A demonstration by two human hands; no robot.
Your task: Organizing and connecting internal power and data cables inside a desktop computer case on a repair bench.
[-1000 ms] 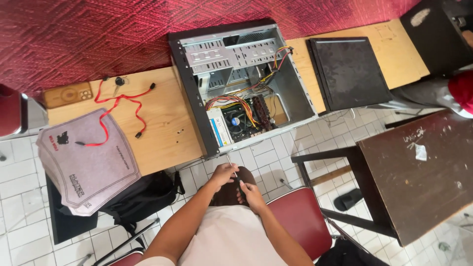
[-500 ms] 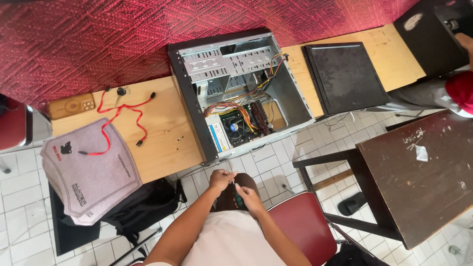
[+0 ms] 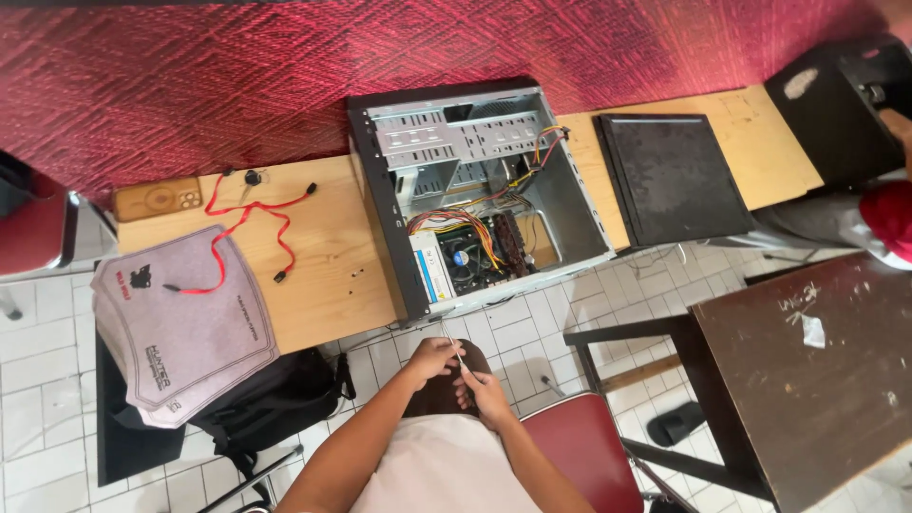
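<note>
At lower centre, the left hand point(image 3: 432, 359) and right hand point(image 3: 484, 391) meet, fingers pinching a thin tool point(image 3: 453, 348), below the open case point(image 3: 475, 195) on the bench point(image 3: 323, 275).

Repair workshop: opened computer case point(image 3: 475, 195) on wooden bench point(image 3: 323, 275).

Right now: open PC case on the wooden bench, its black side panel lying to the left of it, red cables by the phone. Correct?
Not quite. In the head view the black side panel lies to the right of the open PC case, not the left. The rest holds: the case is on the wooden bench, and the red cables are by the phone.
</note>
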